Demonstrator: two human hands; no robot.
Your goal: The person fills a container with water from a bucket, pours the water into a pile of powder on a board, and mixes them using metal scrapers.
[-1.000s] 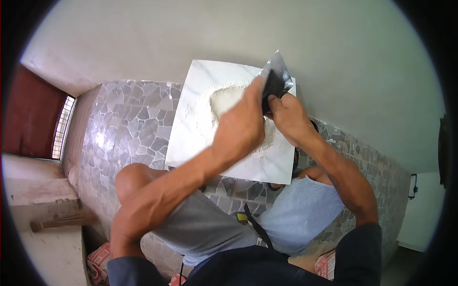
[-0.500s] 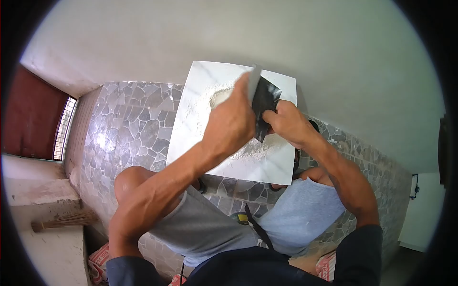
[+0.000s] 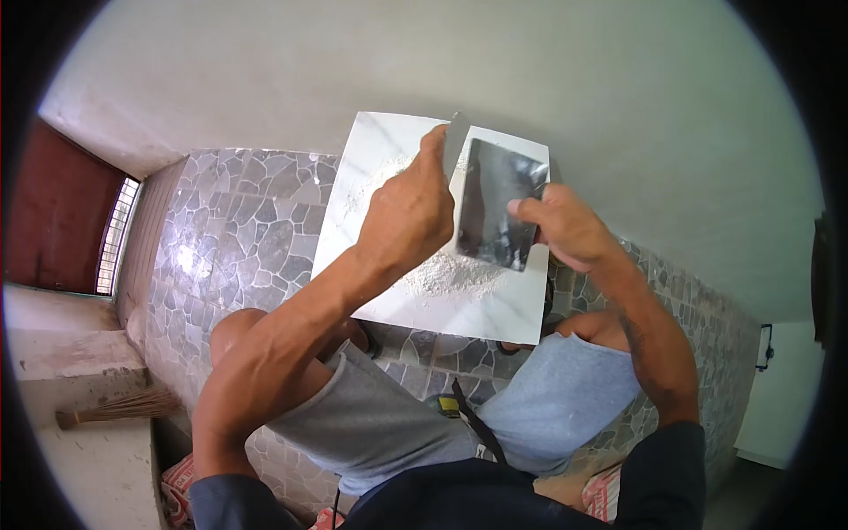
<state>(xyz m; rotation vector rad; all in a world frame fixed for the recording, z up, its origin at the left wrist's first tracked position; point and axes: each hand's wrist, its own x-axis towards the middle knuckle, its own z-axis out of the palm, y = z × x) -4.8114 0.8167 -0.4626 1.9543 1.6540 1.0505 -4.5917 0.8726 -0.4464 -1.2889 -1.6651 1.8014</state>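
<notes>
My left hand (image 3: 408, 216) is closed around a flat grey metal blade (image 3: 456, 146), seen nearly edge-on; its handle is hidden in my fist, and my index finger lies along it. In my right hand (image 3: 565, 225) I grip a dark rectangular plate (image 3: 500, 208) by its right edge, thumb on top. Whitish smears mark the plate's shiny face. Below both hands lies a white marbled board (image 3: 344, 238) with a heap of white powder (image 3: 455, 276) on it. The blade and the plate are apart.
The board stands close to a plain wall (image 3: 609, 115) over a stone-patterned floor (image 3: 238, 212). A straw broom (image 3: 124, 408) rests on a ledge at left. Red-and-white sacks (image 3: 179, 484) sit near my legs. A tape measure (image 3: 448, 405) hangs at my waist.
The dark plate has turned from tilted to facing up, and my right hand has shifted right. My left hand has moved left with the blade, so the two have drawn apart.
</notes>
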